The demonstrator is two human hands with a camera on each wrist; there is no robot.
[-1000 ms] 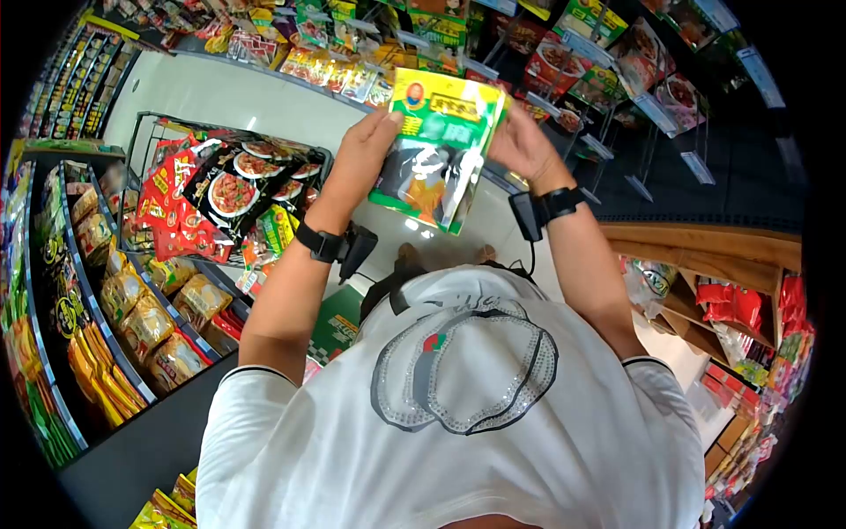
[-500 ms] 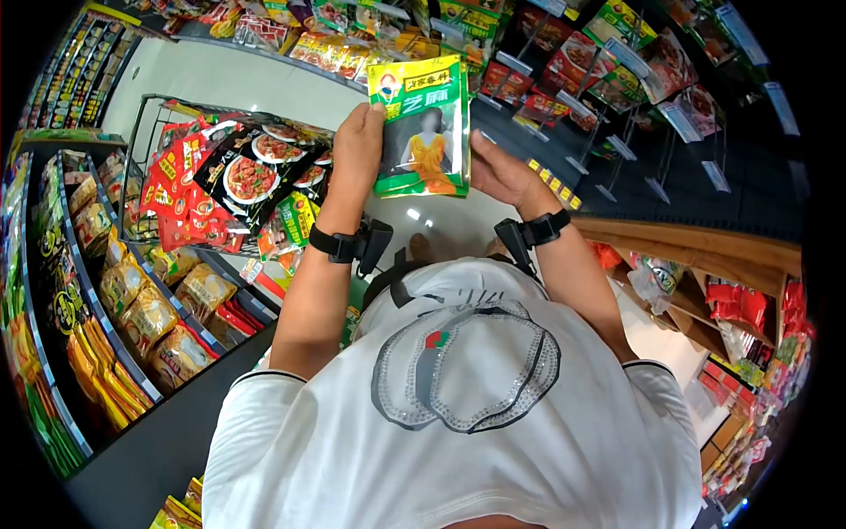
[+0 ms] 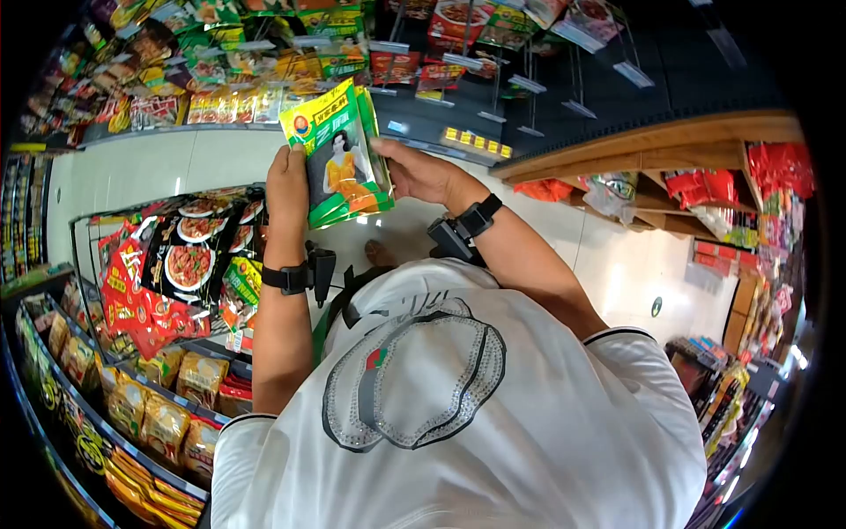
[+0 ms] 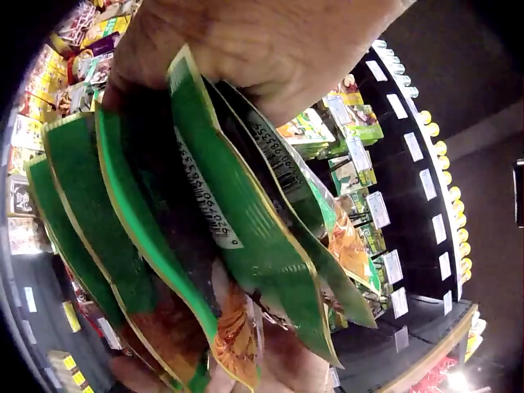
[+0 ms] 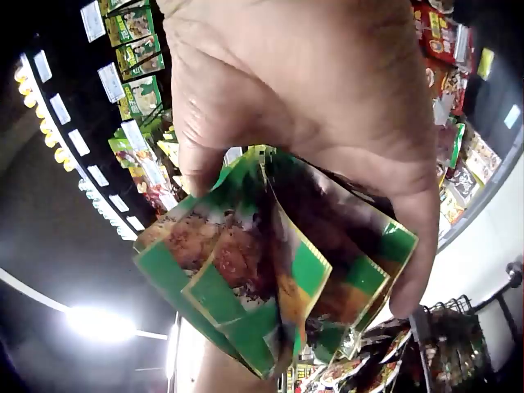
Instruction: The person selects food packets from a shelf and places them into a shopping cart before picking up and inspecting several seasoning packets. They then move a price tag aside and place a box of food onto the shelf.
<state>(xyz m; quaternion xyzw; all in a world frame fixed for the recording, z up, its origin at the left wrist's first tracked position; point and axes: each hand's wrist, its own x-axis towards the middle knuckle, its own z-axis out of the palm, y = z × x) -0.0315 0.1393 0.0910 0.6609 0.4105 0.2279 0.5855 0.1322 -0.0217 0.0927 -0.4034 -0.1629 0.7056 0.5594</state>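
Note:
Several green and yellow packets [image 3: 339, 163] are held in a stack before the chest, the front one showing a figure in yellow. My left hand [image 3: 288, 189] grips their left edge, thumb on the front. At the right edge, my right hand [image 3: 423, 175] holds them with its thumb near the front. In the left wrist view the packets [image 4: 246, 221] fan apart below the left hand [image 4: 254, 49]. The right wrist view has the right hand [image 5: 303, 90] spread over the packets [image 5: 237, 278], thumb and fingers at their sides.
A wire cart [image 3: 84, 264] at the left holds red packets [image 3: 145, 291] and black packets [image 3: 189, 256]. Shelves of packaged goods [image 3: 163, 423] stand at lower left, hanging packets [image 3: 458, 22] ahead, and a wooden shelf [image 3: 643, 159] at the right.
The view has turned, so the cart and hanging goods sit differently. The packets and both hands have shifted left in the head view. The packets have gone from glare-covered to tilted, with several edges showing.

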